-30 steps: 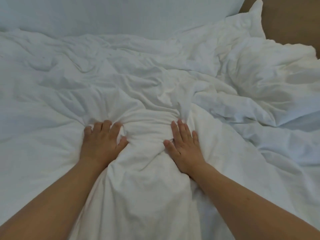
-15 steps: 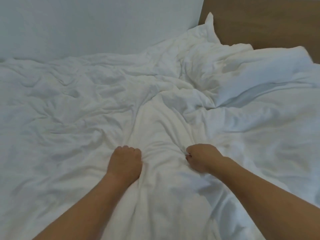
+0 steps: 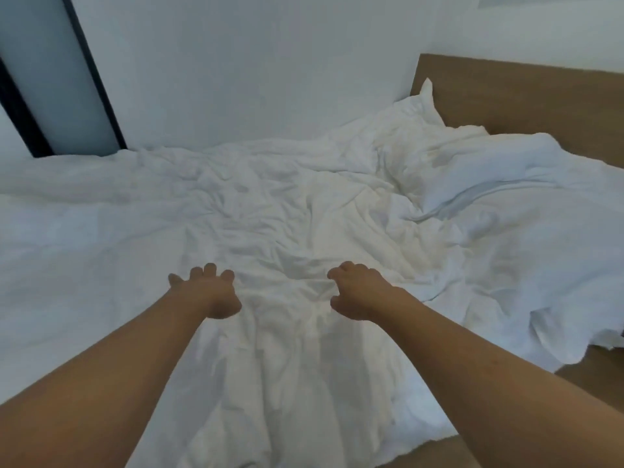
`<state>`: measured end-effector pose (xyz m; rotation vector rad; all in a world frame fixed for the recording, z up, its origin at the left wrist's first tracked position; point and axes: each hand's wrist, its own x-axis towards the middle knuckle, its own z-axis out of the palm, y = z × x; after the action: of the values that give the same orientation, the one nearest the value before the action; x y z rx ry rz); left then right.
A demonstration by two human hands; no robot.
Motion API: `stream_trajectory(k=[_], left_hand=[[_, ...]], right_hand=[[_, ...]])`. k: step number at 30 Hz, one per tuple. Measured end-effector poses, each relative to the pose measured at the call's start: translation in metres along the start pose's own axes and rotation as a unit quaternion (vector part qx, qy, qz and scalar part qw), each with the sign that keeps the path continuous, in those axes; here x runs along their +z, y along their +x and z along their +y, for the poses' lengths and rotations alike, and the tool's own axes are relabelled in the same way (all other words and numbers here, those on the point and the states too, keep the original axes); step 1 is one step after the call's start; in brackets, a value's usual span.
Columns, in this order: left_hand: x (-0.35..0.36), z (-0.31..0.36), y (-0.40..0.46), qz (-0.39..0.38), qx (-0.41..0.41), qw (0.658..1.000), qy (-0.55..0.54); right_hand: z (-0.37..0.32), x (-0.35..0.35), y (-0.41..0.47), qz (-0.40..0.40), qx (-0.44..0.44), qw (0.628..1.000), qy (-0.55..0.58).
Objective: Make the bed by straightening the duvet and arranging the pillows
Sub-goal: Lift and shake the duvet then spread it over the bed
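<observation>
A rumpled white duvet (image 3: 270, 211) covers the bed and hangs over the near edge in long folds. My left hand (image 3: 206, 288) hovers just over it with fingers spread and holds nothing. My right hand (image 3: 358, 292) is beside it, its fingers loosely curled over a small ridge of fabric; I see no cloth held in them. A puffy white pillow-like mound (image 3: 506, 170) lies at the right by the headboard, partly wrapped in bedding. One pointed corner of bedding (image 3: 426, 91) sticks up against the headboard.
A brown wooden headboard (image 3: 523, 96) runs along the right. A white wall (image 3: 253, 69) stands behind the bed, with a dark-framed panel (image 3: 50, 79) at the upper left. Wooden floor (image 3: 601, 369) shows at the lower right beside the hanging bedding.
Both hands were fists gripping the duvet half a second ago; now the left has spread open and the right has loosened. The bunched fold between them has flattened. The view has tilted up.
</observation>
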<state>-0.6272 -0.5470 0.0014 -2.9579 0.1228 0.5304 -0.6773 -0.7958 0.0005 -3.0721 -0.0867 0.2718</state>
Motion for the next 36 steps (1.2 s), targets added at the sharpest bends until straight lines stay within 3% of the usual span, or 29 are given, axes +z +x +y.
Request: stream_trajectory(k=[6, 9, 11, 13, 17, 21, 23, 26, 29, 32, 36], left_hand=[[0.029, -0.088, -0.005, -0.02, -0.03, 0.999, -0.003], [0.063, -0.134, 0.013, -0.041, -0.12, 0.992, 0.02], [0.086, -0.167, 0.028, -0.09, -0.157, 0.983, -0.03], [0.108, -0.192, 0.045, -0.13, -0.098, 0.983, -0.08], [0.116, -0.211, 0.06, -0.101, -0.001, 0.985, -0.143], [0.104, -0.222, 0.057, -0.111, 0.067, 0.968, -0.217], [0.104, -0.235, 0.05, -0.088, 0.117, 0.947, -0.286], [0.112, -0.261, 0.028, -0.018, 0.148, 0.954, -0.262], [0.131, -0.297, 0.003, 0.025, 0.086, 0.983, -0.162], [0.156, -0.348, -0.013, 0.052, -0.016, 0.985, -0.161], [0.19, -0.429, -0.023, 0.058, -0.15, 0.966, -0.202]], right_hand=[[-0.138, 0.03, 0.001, -0.141, -0.07, 0.986, 0.059], [-0.196, 0.066, 0.007, -0.205, -0.081, 0.974, 0.045], [-0.228, 0.09, 0.014, -0.218, -0.08, 0.973, 0.009], [-0.249, 0.104, 0.025, -0.217, -0.077, 0.972, -0.037], [-0.266, 0.101, 0.039, -0.254, -0.051, 0.962, -0.083], [-0.268, 0.067, 0.042, -0.283, 0.031, 0.952, -0.114], [-0.27, 0.058, 0.036, -0.263, 0.075, 0.955, -0.116], [-0.283, 0.073, 0.014, -0.17, 0.119, 0.971, -0.118], [-0.318, 0.094, -0.011, -0.074, 0.126, 0.984, -0.101], [-0.374, 0.104, -0.025, -0.003, 0.047, 0.999, -0.026], [-0.489, 0.108, -0.026, -0.096, -0.101, 0.985, 0.1]])
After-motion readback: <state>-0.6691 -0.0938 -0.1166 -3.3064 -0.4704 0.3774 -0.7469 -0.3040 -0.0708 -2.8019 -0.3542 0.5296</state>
